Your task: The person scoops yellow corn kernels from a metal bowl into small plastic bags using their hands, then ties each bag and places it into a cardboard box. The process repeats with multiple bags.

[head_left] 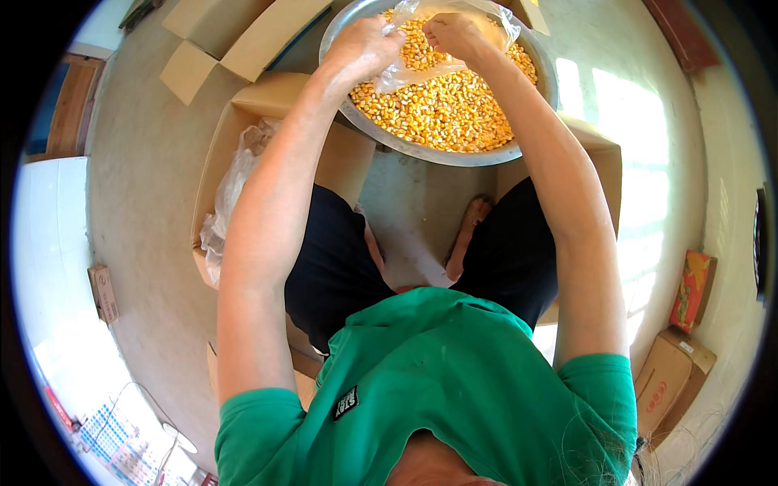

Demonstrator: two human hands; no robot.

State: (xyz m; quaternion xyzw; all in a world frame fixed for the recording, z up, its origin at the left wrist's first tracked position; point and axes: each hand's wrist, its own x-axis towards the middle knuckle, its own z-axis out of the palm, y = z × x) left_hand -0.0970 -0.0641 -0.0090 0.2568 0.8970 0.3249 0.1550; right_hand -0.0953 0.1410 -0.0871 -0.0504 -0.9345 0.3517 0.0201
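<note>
A wide metal basin (409,151) full of yellow corn kernels (454,109) stands in front of me, at the top of the view. Over the corn, a clear plastic bag (395,78) is stretched between my two hands. My left hand (362,50) is closed on the bag's left side, its fingers bent. On the other side, my right hand (454,37) pinches the bag's edge with fingers together. Some kernels show through the thin plastic. Whether the bag itself holds any corn, I cannot tell.
An open cardboard box (344,162) at left has crumpled clear plastic (232,182) over its side. Another carton (271,36) lies open at the far left. A cardboard flap (598,154) shows right of the basin. By the right wall are a red box (690,289) and a brown carton (666,381).
</note>
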